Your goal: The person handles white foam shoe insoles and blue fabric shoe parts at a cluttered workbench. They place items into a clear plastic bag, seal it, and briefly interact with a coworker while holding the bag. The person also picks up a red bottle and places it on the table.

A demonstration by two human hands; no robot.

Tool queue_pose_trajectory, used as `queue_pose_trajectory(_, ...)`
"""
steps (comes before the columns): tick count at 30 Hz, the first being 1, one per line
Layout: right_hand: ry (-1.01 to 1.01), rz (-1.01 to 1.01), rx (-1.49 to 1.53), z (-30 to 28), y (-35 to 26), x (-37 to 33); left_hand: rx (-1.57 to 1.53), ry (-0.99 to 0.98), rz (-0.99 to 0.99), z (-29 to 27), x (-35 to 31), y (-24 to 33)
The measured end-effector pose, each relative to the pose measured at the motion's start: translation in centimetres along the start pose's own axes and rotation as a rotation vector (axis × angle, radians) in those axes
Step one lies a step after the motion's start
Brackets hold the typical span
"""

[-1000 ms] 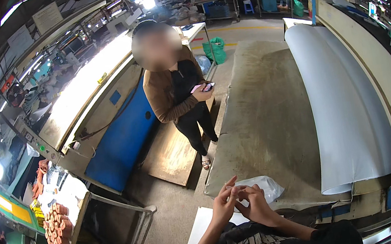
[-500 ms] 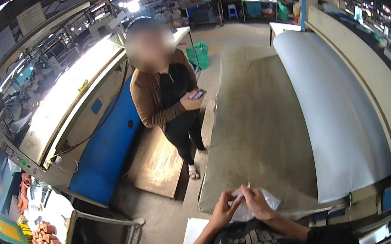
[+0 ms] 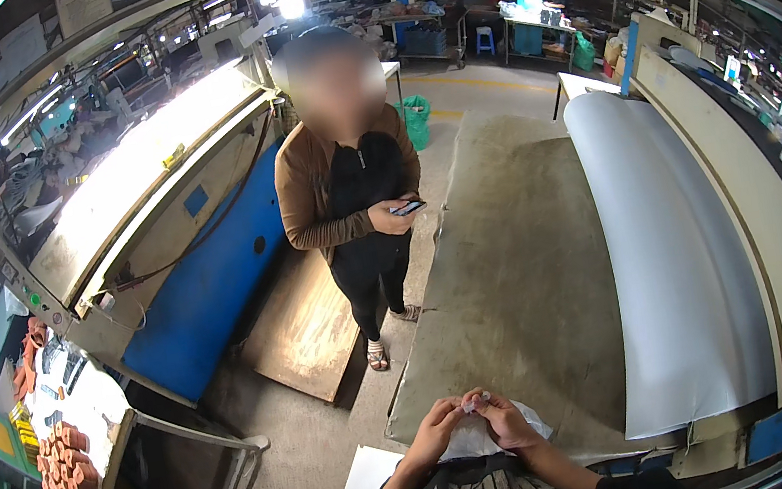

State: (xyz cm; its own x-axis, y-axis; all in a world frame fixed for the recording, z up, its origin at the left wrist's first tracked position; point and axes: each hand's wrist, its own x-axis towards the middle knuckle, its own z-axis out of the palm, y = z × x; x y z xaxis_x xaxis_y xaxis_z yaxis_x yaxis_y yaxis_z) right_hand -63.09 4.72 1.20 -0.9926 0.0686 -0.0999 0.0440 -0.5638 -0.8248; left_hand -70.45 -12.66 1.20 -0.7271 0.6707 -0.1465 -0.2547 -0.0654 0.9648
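Note:
Both of my hands meet at the lower middle, pinching the top of a thin, clear-white plastic bag (image 3: 536, 421). My left hand (image 3: 438, 427) has its fingertips closed on the bag's gathered edge. Right beside it, my right hand (image 3: 505, 422) grips the same crumpled edge between thumb and fingers. The rest of the bag hangs below and behind my hands, partly hidden by them; what it contains, if anything, I cannot make out. Under and beyond my hands lies the near end of a long, stained grey-brown table (image 3: 517, 276).
A person (image 3: 351, 180) in a brown jacket stands left of the table, holding a phone (image 3: 408, 208). A pale grey sheet (image 3: 673, 273) drapes along the table's right side. At left are a blue-fronted workbench (image 3: 213, 271) and a cart holding orange-brown rolls (image 3: 68, 480).
My view has shifted slightly. My hands have drawn a little closer together and stay on the bag. The person now holds the phone at a flatter angle.

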Motion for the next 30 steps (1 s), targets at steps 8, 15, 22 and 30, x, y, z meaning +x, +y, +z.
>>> queue_pose_trajectory(8, -0.120, -0.401, -0.874, 1.9, -5.1, -0.4, -0.524, -0.048, -0.196, 1.3, -1.4, 0.9)
queue_pose_trajectory(15, 0.173, -0.334, -1.023, 2.7, -5.0, -0.9, -0.268, -0.003, -0.072, 1.6, -1.0, -0.6)
queue_pose_trajectory(22, 0.180, -0.419, -1.346, 2.8, -4.2, -1.3, 0.097, 0.210, 0.072, 1.8, -0.1, -2.4)
queue_pose_trajectory(30, 0.283, -0.583, -1.551, 4.1, -5.3, -1.6, 0.526, 0.352, 0.013, 3.5, -1.3, 1.4)
